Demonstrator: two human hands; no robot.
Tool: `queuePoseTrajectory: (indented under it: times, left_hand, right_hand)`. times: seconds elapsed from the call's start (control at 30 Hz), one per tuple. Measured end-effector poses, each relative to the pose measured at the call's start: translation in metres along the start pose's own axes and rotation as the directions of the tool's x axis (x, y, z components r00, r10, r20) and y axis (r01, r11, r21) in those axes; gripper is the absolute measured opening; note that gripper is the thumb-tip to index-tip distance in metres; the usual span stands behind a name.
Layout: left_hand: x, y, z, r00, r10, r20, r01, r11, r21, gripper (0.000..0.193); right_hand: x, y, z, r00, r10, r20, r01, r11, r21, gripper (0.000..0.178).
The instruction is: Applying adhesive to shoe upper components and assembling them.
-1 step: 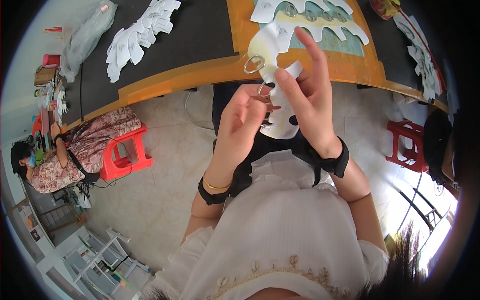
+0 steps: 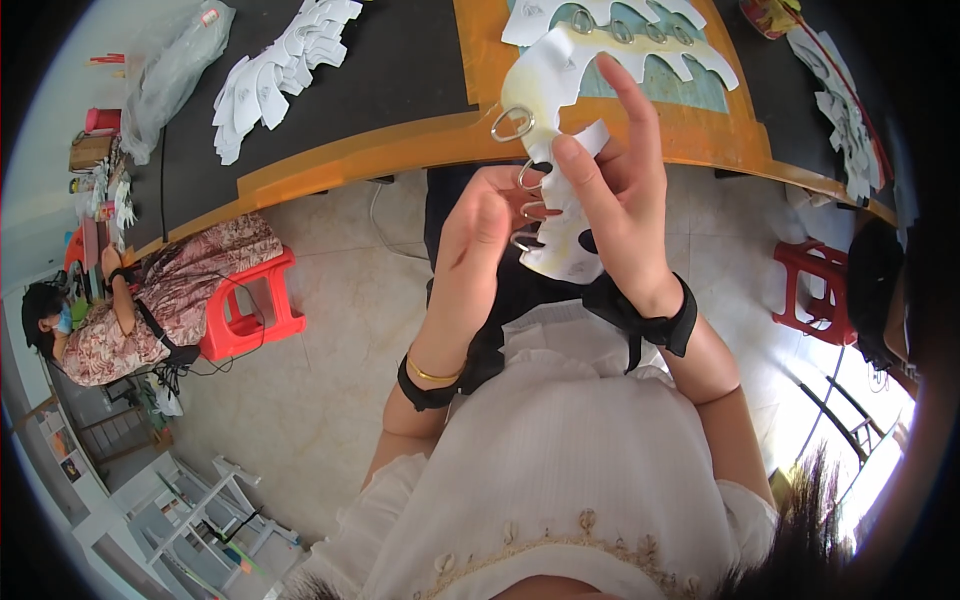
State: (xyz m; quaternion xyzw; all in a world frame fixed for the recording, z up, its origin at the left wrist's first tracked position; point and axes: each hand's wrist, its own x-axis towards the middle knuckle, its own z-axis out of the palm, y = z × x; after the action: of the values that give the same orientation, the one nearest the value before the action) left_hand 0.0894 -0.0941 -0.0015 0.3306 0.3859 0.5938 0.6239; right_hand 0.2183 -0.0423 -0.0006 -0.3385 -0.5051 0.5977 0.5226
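A white scalloped strip with yellowish patches and several metal rings along its left edge is held up in front of me, past the table's near edge. My right hand grips it, thumb on the front, index finger stretched upward; its other fingers are partly hidden behind the strip. At the ring-bearing edge, my left hand has its thumb raised clear of the strip. Its fingers reach to the strip's edge, with some tips hidden. One large metal ring sticks out above my left fingers.
On the table with orange tape edging lie another ringed strip and a fanned pile of white pieces. A clear plastic bag is at far left. A person sits on a red stool; another red stool stands right.
My left thumb has lifted away from the strip's edge, and the lower rings show more plainly. The strip and my right hand have shifted very slightly.
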Motion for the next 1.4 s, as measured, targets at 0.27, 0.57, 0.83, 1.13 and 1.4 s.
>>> queuePoseTrajectory:
  times: [0.27,0.57,0.83,1.13,1.4]
  left_hand:
    - [0.010,-0.012,-0.003,0.978,0.115,-0.172,-0.105,0.992,0.070,0.020]
    - [0.014,-0.018,-0.007,0.866,0.480,-0.141,-0.301,0.725,0.620,0.010]
    - [0.014,-0.018,-0.009,0.864,0.487,-0.125,-0.300,0.699,0.650,0.014]
    - [0.014,-0.022,-0.010,0.902,0.388,-0.188,-0.273,0.851,0.448,0.011]
    - [0.017,-0.016,-0.018,0.939,0.317,-0.135,-0.219,0.852,0.476,0.010]
  right_hand:
    - [-0.002,0.010,0.009,0.992,-0.093,-0.086,0.085,0.992,-0.092,0.060]
    - [-0.011,0.026,0.013,0.937,-0.275,-0.216,0.266,0.961,-0.069,0.064]
    - [-0.015,0.041,0.009,0.896,-0.433,-0.095,0.368,0.846,-0.386,0.075]
    - [-0.013,0.057,0.011,0.817,-0.550,-0.171,0.453,0.797,-0.398,0.075]
    - [-0.011,0.058,0.010,0.796,-0.598,-0.099,0.531,0.767,-0.361,0.073]
